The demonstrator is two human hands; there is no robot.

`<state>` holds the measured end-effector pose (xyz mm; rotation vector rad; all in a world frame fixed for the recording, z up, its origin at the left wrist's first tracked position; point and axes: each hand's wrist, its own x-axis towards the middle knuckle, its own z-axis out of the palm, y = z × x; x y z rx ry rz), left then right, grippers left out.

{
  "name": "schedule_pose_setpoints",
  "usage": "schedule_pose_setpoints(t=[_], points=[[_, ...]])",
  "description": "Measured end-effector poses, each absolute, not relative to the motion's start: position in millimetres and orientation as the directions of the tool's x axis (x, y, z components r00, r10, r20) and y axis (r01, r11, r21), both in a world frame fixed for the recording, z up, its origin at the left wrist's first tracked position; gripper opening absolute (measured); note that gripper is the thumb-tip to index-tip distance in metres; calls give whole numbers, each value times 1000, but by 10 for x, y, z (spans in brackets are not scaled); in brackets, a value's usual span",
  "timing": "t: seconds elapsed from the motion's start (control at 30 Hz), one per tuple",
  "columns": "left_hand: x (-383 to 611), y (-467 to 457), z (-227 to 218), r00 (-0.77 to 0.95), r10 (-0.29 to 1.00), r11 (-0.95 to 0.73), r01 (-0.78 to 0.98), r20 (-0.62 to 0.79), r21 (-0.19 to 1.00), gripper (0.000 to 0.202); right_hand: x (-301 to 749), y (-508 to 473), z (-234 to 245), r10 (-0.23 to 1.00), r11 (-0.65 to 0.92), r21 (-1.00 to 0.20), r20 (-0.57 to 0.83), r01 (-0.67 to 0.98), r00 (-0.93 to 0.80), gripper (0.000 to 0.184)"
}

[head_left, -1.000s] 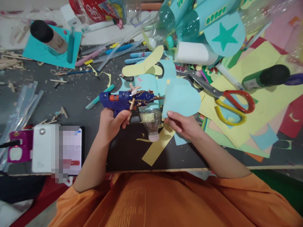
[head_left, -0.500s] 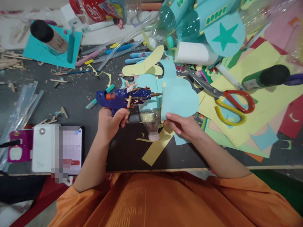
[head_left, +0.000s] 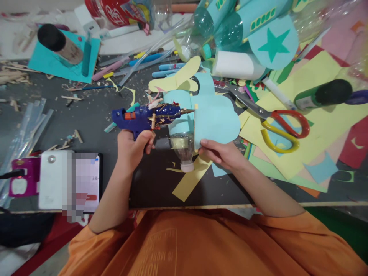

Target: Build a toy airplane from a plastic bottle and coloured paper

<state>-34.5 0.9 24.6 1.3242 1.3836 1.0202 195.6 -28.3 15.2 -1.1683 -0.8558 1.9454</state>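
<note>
My left hand (head_left: pixel 135 147) is wrapped round the handle of a blue hot glue gun (head_left: pixel 146 117), which has wood bits and scraps stuck on its barrel. Its metal nozzle points right and meets, or nearly meets, the left edge of a light blue paper piece (head_left: pixel 217 120) with a rounded outline. Thumb and fingers of my right hand (head_left: pixel 221 151) pinch that piece at its lower left corner. Beneath lies a clear plastic bottle (head_left: pixel 184 147) wrapped partly in light blue paper, its white cap towards me. Pale yellow paper blades (head_left: pixel 175 78) sit beyond it.
Scissors (head_left: pixel 276 119) with red and yellow handles lie on coloured paper (head_left: pixel 299 153) at the right. Green-tinted bottles (head_left: pixel 230 32) and a white roll (head_left: pixel 238 65) stand behind. A phone (head_left: pixel 89 180) and a white power bank (head_left: pixel 54 180) are at the left.
The glue gun has shifted slightly left and its nozzle has stayed by the paper's edge. The light blue paper piece has moved a little left too, still in my right hand.
</note>
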Motion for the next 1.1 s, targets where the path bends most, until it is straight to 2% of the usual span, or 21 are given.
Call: schedule_pose_setpoints(t=[0.47,0.8,0.93,1.1], points=[[-304,12,286,-20,998,68,211,-65,975,36,1927,-265,191,812,-553,-805,-464,-214,-354,51],[-324,41,242,-54,997,-50,149,59,988,38,1944,-237,225,815,-540,-807,-431,-239,-387,49],[-367,11,207,53,997,-66,157,58,985,41,1961,-233,179,826,-552,-786,-468,-280,-314,46],[-373,-11,220,180,983,-7,276,-45,961,38,1979,-236,133,816,-571,-748,-477,-338,-326,38]])
